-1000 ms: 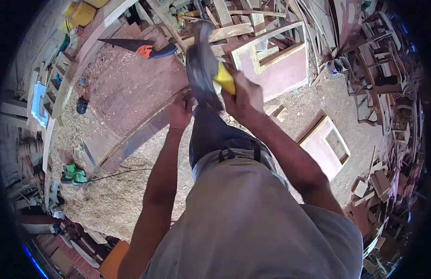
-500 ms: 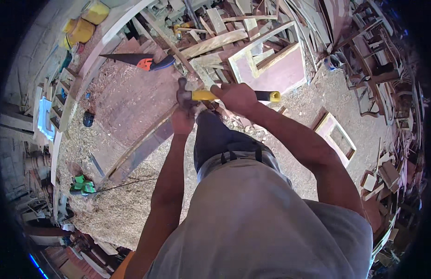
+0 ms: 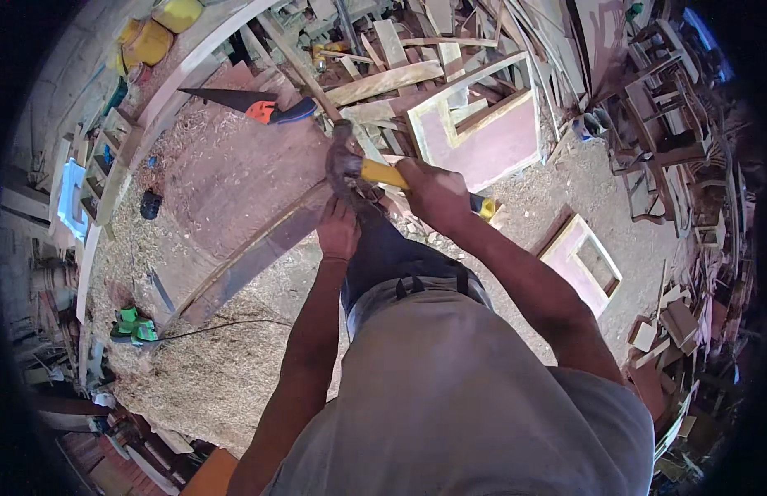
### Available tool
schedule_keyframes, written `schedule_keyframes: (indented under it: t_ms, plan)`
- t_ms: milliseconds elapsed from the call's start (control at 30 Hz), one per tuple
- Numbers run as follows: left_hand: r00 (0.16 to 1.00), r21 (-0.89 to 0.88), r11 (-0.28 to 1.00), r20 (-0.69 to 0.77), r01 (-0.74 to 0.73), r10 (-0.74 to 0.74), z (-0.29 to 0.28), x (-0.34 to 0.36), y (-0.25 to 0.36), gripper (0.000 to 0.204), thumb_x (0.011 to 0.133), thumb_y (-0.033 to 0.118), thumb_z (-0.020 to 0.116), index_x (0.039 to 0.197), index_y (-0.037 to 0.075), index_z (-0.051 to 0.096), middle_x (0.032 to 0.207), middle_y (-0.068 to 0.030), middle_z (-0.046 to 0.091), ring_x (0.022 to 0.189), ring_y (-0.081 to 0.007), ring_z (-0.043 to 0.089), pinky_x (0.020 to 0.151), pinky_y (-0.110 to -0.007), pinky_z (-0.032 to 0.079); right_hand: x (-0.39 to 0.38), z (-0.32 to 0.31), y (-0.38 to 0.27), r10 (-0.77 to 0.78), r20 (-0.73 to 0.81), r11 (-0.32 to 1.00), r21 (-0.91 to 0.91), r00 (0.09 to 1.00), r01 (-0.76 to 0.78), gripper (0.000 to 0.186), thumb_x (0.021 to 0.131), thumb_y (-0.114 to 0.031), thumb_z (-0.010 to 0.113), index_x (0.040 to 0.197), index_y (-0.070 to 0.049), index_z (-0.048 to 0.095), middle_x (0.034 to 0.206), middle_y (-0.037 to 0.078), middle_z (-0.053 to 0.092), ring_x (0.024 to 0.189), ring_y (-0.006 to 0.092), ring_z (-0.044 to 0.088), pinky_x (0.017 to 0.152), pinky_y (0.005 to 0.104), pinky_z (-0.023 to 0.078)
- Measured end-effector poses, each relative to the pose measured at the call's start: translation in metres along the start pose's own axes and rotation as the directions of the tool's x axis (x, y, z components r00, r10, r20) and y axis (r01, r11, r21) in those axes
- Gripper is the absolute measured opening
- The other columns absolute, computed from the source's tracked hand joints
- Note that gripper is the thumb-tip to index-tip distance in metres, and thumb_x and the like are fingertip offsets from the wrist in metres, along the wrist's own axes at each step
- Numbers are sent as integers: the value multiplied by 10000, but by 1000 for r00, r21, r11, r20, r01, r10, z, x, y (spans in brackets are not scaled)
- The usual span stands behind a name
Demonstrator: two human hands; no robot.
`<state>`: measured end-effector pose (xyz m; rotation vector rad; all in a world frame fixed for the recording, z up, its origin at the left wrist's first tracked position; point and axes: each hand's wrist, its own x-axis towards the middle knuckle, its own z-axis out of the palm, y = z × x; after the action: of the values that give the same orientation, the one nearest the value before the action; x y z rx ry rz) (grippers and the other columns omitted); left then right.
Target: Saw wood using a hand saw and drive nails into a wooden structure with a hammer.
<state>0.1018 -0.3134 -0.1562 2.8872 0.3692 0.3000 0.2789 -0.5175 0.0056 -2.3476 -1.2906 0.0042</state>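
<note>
My right hand (image 3: pixel 437 194) is wrapped round the yellow and black handle of a claw hammer (image 3: pixel 385 173). The hammer's dark metal head is just beyond my left hand (image 3: pixel 339 227), close above its fingers. That left hand is closed at the corner of a wood-topped workbench (image 3: pixel 234 190), beside my trouser leg. What its fingers grip is hidden under the hammer head. A handsaw (image 3: pixel 251 107) with an orange and blue handle lies on the far part of the bench, blade to the left.
Wood shavings (image 3: pixel 214 376) cover the floor. A green tool (image 3: pixel 135 326) with a cord lies at left, near a small black object (image 3: pixel 151 204). Scrap boards (image 3: pixel 391 83) pile up ahead, with a pale-edged panel (image 3: pixel 491 140) against them. A wooden frame (image 3: pixel 583 263) lies right.
The hammer head has shifted slightly right and away from me, with its handle tilted more. My left hand stays close to the bench corner, its fingers now more visible.
</note>
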Motion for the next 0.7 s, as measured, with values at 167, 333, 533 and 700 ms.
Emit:
schedule_keyframes:
  t_ms: [167, 333, 533, 700]
  plan:
    - [966, -361, 931, -212, 62, -147, -11, 17, -8, 271, 932, 157, 750, 1178, 49, 784, 1241, -216, 760, 1155, -419, 732, 984, -498, 583, -21, -16, 10, 84, -31, 996, -39, 996, -85, 328, 925, -143, 748, 1226, -137, 617, 944, 122, 745, 763, 374, 757, 635, 520, 593]
    - [942, -465, 848, -81, 254, -327, -28, 34, -13, 234, 965, 195, 803, 1142, 43, 779, 1088, -197, 801, 1038, -419, 765, 901, -493, 578, -19, -21, 8, 128, -63, 991, 53, 990, -125, 370, 908, -130, 758, 1258, -123, 638, 978, 146, 754, 797, 402, 748, 676, 531, 599]
    - [919, -517, 776, 59, 362, -389, -38, 38, -9, 201, 1005, 245, 765, 1145, 106, 809, 1076, -190, 789, 962, -423, 751, 832, -504, 577, 4, -36, -3, 167, -67, 981, 114, 984, -159, 408, 906, -125, 760, 1293, -117, 628, 988, 164, 753, 831, 418, 748, 687, 530, 594]
    - [966, -475, 856, -48, 203, -256, -22, 46, -21, 230, 996, 288, 777, 1110, 93, 815, 1111, -183, 793, 944, -422, 759, 815, -518, 580, 25, -66, -14, 98, -176, 979, 194, 980, -63, 420, 883, -85, 783, 1269, -111, 621, 973, 168, 747, 836, 423, 749, 694, 529, 593]
